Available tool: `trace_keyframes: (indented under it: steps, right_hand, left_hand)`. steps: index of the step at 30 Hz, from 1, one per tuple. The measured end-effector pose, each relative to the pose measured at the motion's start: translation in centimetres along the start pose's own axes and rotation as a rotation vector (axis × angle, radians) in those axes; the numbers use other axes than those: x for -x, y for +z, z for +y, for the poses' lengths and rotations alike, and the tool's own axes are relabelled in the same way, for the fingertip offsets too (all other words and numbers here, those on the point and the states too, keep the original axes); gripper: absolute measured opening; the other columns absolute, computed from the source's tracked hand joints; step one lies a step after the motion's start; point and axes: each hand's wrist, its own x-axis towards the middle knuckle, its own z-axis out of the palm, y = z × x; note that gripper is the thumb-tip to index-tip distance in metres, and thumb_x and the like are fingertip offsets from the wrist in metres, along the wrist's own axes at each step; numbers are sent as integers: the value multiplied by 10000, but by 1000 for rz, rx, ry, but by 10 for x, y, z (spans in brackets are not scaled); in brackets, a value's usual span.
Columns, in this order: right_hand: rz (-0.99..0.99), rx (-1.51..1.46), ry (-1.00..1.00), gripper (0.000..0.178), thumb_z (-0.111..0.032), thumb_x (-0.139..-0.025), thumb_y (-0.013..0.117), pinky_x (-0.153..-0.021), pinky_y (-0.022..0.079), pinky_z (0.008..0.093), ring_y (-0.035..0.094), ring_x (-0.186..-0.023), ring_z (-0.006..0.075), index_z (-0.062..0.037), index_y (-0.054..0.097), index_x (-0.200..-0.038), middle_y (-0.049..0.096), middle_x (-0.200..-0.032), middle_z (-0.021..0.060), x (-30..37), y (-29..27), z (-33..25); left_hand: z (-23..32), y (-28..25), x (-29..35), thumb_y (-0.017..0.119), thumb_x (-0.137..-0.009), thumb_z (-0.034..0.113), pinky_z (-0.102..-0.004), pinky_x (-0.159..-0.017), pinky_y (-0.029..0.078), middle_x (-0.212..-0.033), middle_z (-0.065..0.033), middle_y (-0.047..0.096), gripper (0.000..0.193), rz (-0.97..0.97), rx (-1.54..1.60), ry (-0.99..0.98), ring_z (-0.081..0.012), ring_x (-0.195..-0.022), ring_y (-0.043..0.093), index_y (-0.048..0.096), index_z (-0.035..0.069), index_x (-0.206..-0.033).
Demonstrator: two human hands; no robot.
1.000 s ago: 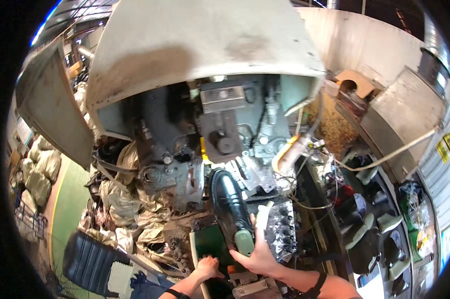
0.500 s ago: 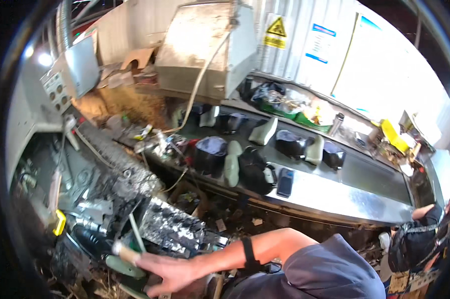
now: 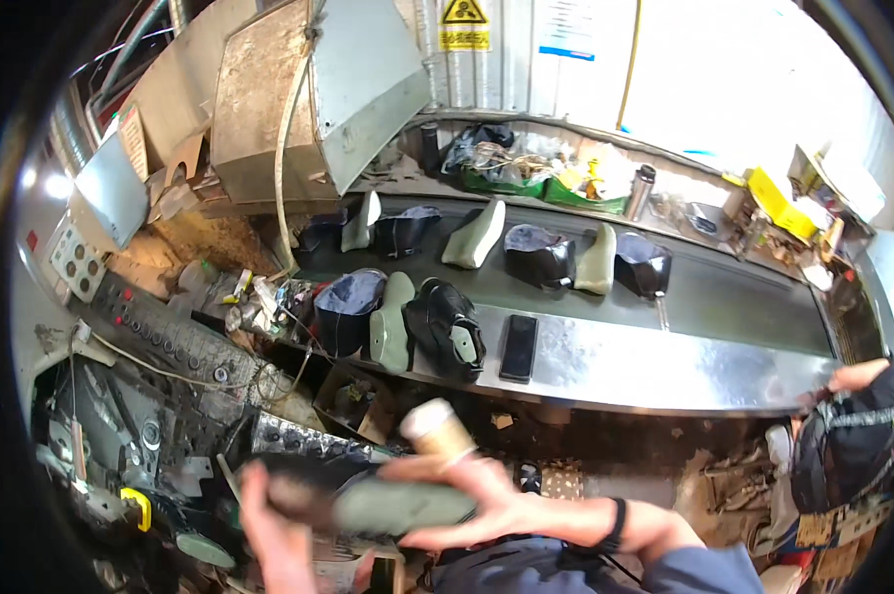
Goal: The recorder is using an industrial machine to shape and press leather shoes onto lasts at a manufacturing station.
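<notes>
My right hand (image 3: pixel 487 500) is closed around a green shoe last (image 3: pixel 397 507) that has dark material over its far-left part. A tan cylinder with a pale end (image 3: pixel 437 431) sticks up from the same hand; blur hides its exact kind. At the dark end of the last is my left hand (image 3: pixel 274 535), smeared by motion, so I cannot tell how its fingers lie. Another green last (image 3: pixel 205 549) sits low on the machine to the left.
Black shoe uppers (image 3: pixel 348 312) and green lasts (image 3: pixel 393 322) stand on the bench beyond, beside a phone (image 3: pixel 518 346). A machine (image 3: pixel 150 396) with a yellow part (image 3: pixel 138 508) fills the left. A black bag (image 3: pixel 848 436) is at right.
My right hand has moved away from the machine, rightward, and now carries the last. My left hand has come into view beside it. The view has shifted, so the bench sits farther left.
</notes>
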Motion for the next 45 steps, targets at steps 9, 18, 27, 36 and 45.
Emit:
trace_keyframes:
  steps: [9, 18, 27, 36, 45]
  right_hand:
    - [1539, -421, 821, 740, -412, -773, 826, -912, 552, 389, 656, -1061, 283, -42, 568, -1359, 632, -1257, 187, 325, -264, 150]
    - [1961, 782, 391, 481, -349, -913, 736, -948, 541, 437, 662, -1065, 256, -29, 630, -1257, 667, -1231, 143, 535, -452, 187]
    - [525, 395, 227, 1286, -332, -611, 958, -1212, 159, 537, 197, -1487, 463, -20, 175, -1581, 252, -1570, 325, 110, -229, 172]
    - [306, 1139, 506, 542, -158, -879, 671, -1127, 300, 634, 423, -1361, 425, 16, 503, -1364, 521, -1394, 227, 136, -237, 218]
    - [958, 411, 798, 385, -76, -924, 682, -809, 536, 429, 658, -980, 247, -84, 575, -1294, 697, -1015, 68, 179, -254, 158]
  left_hand:
    - [-253, 168, -107, 782, -855, 219, -404, -1084, 417, -1378, -194, 532, 670, -479, -1131, 613, -325, -1273, 526, 470, -12, -1400]
    - [-242, 213, -136, 505, -1018, 188, -458, -887, 505, -1079, -263, 697, 317, -138, -1360, 297, -430, -1019, 673, 638, -2, -1235]
    - [-242, 283, -47, 691, -928, 402, -416, -1084, 426, -1420, -301, 509, 747, -661, -1058, 125, -373, -1335, 509, 430, -69, -1445]
    - [-282, 269, -230, 731, -698, -66, -362, -925, 513, -1387, -132, 548, 1050, -284, -715, -247, -249, -1148, 590, 240, 147, -1601]
    - [-226, 288, -155, 541, -642, -142, -368, -900, 540, -1334, -114, 582, 1007, -635, -443, -460, -244, -1121, 610, 322, 161, -1577]
